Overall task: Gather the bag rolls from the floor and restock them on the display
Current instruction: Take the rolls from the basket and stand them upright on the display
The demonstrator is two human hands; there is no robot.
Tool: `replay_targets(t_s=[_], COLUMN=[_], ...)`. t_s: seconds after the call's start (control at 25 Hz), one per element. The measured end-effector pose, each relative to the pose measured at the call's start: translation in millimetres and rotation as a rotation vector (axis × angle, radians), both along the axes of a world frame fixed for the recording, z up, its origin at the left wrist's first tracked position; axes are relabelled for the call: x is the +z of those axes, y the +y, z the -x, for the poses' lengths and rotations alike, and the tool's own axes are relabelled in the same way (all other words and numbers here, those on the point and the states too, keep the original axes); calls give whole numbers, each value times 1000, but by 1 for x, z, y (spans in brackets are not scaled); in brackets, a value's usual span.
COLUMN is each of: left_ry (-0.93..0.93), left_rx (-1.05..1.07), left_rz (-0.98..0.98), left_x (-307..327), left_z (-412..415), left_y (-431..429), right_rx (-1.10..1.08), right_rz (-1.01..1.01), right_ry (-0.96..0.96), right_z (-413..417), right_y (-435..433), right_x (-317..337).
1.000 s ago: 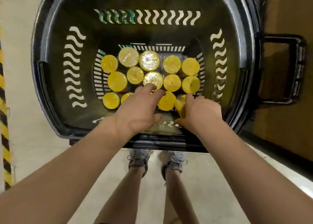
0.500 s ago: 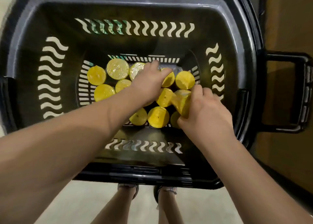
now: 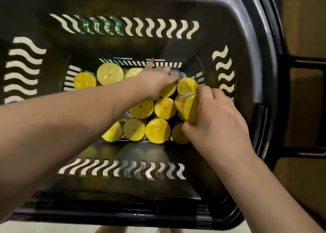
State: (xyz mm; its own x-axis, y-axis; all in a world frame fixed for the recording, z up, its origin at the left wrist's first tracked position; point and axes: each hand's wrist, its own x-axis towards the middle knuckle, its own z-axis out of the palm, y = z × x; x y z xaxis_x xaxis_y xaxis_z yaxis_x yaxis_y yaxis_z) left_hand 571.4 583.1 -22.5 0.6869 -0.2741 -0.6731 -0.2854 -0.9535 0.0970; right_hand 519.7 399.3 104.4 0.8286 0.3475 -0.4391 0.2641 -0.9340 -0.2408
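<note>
Deep black basket (image 3: pixel 247 38) holds yellow bag rolls (image 3: pixel 157 133) standing on end in rows at its bottom.
The right hand (image 3: pixel 217 120) grasps one tilted roll (image 3: pixel 187 107) at the right. The left hand (image 3: pixel 155 81) lies over the far row, its grasp unclear. A slick wrap may slip and topple neighbours.

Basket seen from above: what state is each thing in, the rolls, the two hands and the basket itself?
basket, upright, open-topped, holding the rolls.
standing rolls, on end, packed side by side on the basket floor.
held roll, tilted, raised above the others.
right hand, fingers curled round the held roll.
left hand, reaching over the far rolls; grip unclear.
</note>
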Motion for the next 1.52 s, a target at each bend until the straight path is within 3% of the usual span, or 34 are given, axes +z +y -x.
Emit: replay_targets(t_s=[0.2, 0.32, 0.4, 0.52, 0.72, 1.0, 1.2, 1.52], left_ry=[-187, -227, -245, -268, -414, -536, -513, -474], left_rx=[428, 733, 818, 878, 897, 684, 528, 424], left_rz=[376, 659, 805, 1014, 1289, 1467, 1508, 1528], left_x=[67, 163, 238, 349, 578, 820, 864, 870], left_z=[23, 28, 30, 31, 34, 42, 40, 25], left_y=[32, 55, 69, 79, 78, 29, -20, -138], right_rx=[-128, -187, -209, -229, -243, -232, -405, -518], right_rz=[-163, -354, -487, -647, -942, -1212, -1243, -1222], right_ry=[55, 62, 52, 53, -32, -249, -434, -525], right_z=[-16, -31, -42, -52, -56, -32, 2, 9], right_y=[-1, 4, 9, 17, 14, -30, -88, -205], right_x=[27, 90, 150, 247, 467, 706, 759, 765])
